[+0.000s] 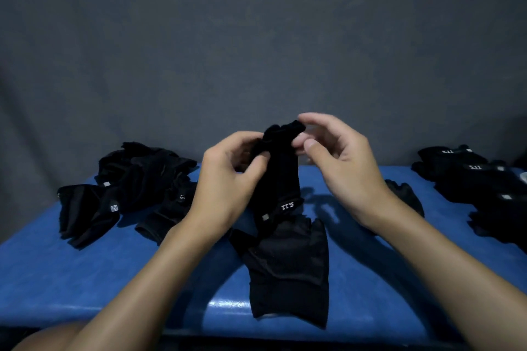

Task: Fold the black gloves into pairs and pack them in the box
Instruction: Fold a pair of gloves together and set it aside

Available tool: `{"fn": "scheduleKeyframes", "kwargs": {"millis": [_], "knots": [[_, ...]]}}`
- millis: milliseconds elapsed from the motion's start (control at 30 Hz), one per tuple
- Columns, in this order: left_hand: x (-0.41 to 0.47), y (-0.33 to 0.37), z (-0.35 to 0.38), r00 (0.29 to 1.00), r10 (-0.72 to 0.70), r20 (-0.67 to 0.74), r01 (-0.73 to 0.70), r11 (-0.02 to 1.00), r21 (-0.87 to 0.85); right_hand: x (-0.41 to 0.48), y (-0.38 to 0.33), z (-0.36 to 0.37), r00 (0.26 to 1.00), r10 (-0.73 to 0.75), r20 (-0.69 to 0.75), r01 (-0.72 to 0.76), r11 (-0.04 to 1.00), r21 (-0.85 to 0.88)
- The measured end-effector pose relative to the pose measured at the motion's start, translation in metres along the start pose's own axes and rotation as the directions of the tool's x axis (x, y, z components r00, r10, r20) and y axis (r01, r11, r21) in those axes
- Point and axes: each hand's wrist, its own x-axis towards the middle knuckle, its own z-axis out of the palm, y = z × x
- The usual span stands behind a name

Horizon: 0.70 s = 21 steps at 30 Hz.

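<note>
Nearest me, a flat glove (288, 273) lies on the blue table (85, 279), its long axis running straight away from me, cuff end toward my body as far as I can tell in this dim black-on-black. Directly above its far end I hold the held glove (281, 171) upright in the air, label and cuff hanging down, finger end up. My left hand (228, 177) grips its left edge with fingers curled round the fabric, and my right hand (336, 157) appears to pinch the top tips between forefinger and thumb. So both hands are clamped on the same glove, and its mate sits just below and nearer me, between my forearms, equally reachable by either; laying the held one down along that same axis should make the pair. Farther off to my left sits a loose heap (137, 179) of unsorted gloves; to my right, a row of folded pairs (470, 177), cut off by the frame edge. Another glove is half hidden behind my right wrist. The box I cannot see anywhere. Behind everything hangs a grey backdrop (256, 37).
</note>
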Motion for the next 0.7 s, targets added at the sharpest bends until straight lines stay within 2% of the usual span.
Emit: {"fn": "scheduleKeyframes", "kwargs": {"millis": [100,200,267,367,467,700], "knots": [[0.002,0.005,-0.005,1.000,-0.006,0.000,0.006,0.993,-0.120,-0.003,0.003,-0.007,0.999,0.022,-0.028,-0.025,0.991,-0.132],[0.001,0.009,-0.009,0.999,-0.042,0.028,0.047,0.972,-0.231,-0.011,0.003,-0.011,0.989,0.113,0.092,-0.117,0.992,0.039],[0.000,0.011,-0.011,0.997,-0.076,0.031,0.082,0.961,-0.262,-0.017,0.001,-0.010,0.982,0.113,0.154,-0.132,0.985,0.116],[0.000,0.010,-0.011,0.993,-0.109,0.033,0.114,0.965,-0.237,-0.024,-0.001,-0.009,0.985,0.082,0.152,-0.099,0.989,0.107],[0.001,0.008,-0.007,0.992,-0.106,0.070,0.114,0.988,-0.106,-0.025,-0.001,-0.014,0.991,0.090,0.099,-0.100,0.989,0.104],[0.024,0.010,0.035,0.974,-0.133,0.184,0.129,0.991,0.031,-0.019,0.008,-0.060,0.989,0.145,-0.007,-0.145,0.989,-0.037]]}}
